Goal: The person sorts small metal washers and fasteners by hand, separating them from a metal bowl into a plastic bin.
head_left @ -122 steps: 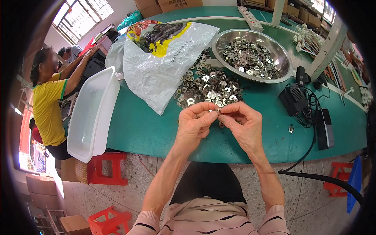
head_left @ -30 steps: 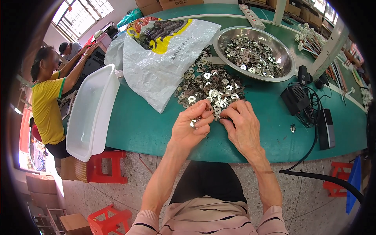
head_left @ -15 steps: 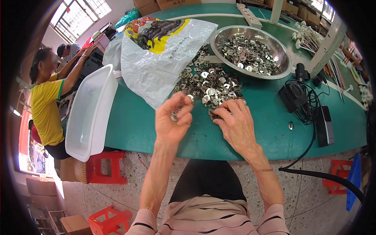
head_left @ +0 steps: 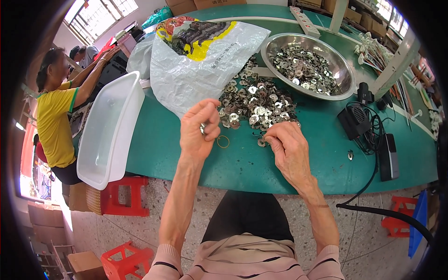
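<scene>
A loose pile of small shiny metal pieces, flat and ring-like with cut-outs, is spread on the green table. My left hand is raised over the table just left of the pile, its fingers curled closed; a glint of metal shows inside the palm. At the pile's near edge my right hand pinches a small metal piece between thumb and fingertips. Beside my left hand a thin yellow ring, like a rubber band, appears against the tabletop.
A steel bowl full of like pieces stands behind the pile. A white plastic sack lies to its left, beside a white tub. On the right are a black charger, cables and one stray piece. A person in yellow works far left.
My left hand has moved slightly left and its fingers have closed further. My right hand has shifted right and a little nearer me. The yellow ring now shows. The view has shifted slightly.
</scene>
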The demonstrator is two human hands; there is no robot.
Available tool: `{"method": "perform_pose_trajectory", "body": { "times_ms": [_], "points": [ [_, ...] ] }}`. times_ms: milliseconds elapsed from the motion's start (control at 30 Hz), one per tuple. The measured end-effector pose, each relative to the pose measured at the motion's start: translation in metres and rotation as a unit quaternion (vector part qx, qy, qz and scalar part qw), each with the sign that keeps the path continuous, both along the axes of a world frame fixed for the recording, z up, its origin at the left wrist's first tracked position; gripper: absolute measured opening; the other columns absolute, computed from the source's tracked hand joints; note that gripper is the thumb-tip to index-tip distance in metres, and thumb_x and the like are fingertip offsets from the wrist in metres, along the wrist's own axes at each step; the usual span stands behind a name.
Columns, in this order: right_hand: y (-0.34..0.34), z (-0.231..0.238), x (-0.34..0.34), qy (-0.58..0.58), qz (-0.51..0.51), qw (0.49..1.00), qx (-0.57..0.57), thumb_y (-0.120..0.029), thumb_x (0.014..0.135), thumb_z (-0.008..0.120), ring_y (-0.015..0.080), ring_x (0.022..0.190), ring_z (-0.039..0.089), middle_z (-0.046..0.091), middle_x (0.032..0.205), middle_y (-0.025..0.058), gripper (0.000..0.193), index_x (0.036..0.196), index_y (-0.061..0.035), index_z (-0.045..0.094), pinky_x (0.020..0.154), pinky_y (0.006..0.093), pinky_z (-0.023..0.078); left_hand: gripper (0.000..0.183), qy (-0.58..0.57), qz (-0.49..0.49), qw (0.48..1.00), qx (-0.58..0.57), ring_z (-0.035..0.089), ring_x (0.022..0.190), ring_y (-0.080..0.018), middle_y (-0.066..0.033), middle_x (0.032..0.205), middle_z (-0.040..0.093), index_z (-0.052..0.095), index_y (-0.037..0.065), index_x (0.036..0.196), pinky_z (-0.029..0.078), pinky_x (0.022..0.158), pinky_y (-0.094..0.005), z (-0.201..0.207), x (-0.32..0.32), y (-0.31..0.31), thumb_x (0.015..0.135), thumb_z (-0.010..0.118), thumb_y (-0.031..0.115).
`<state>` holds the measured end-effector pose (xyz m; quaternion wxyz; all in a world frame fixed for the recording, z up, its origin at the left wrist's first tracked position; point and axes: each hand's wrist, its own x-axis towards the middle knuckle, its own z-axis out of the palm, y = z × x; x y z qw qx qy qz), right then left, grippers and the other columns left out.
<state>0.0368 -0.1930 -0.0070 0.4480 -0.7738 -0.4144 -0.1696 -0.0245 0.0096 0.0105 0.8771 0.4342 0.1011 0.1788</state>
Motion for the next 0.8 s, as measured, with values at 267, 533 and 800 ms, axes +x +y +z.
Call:
{"method": "perform_pose_trajectory", "body": {
  "times_ms": [267,533,800],
  "points": [
    [-0.003,0.015,0.004,0.437,0.136,0.876,0.152,-0.010,0.087,0.056,0.0050,0.065,0.050,0.062,0.077,0.0014,0.011,0.085,-0.0006,0.061,0.059,0.0212,0.042,0.018,0.014,-0.122,0.988,0.092,0.029,0.045,-0.0001,0.0036,0.060,0.044,0.060,-0.002,0.099,0.017,0.037,-0.0158,0.000,-0.002,-0.020,0.083,0.060,0.007],
    [0.000,0.016,0.005,0.525,0.188,0.812,0.174,-0.016,0.088,0.056,0.0063,0.067,0.051,0.062,0.080,0.0045,0.015,0.088,-0.0012,0.060,0.062,0.0199,0.042,0.021,0.037,-0.114,0.973,0.199,0.034,0.047,-0.0001,0.0032,0.060,0.049,0.062,0.000,0.098,0.019,0.038,-0.0171,0.000,0.000,-0.028,0.081,0.064,0.011],
    [0.003,0.011,0.002,0.534,0.183,0.806,0.179,-0.017,0.088,0.058,0.0066,0.067,0.052,0.062,0.079,0.0050,0.016,0.087,-0.0017,0.060,0.062,0.0197,0.043,0.012,0.063,-0.103,0.965,0.234,0.037,0.048,-0.0005,0.0025,0.061,0.051,0.062,0.002,0.086,0.021,0.039,-0.0162,0.000,-0.002,-0.029,0.082,0.064,0.013]
  ]
}}
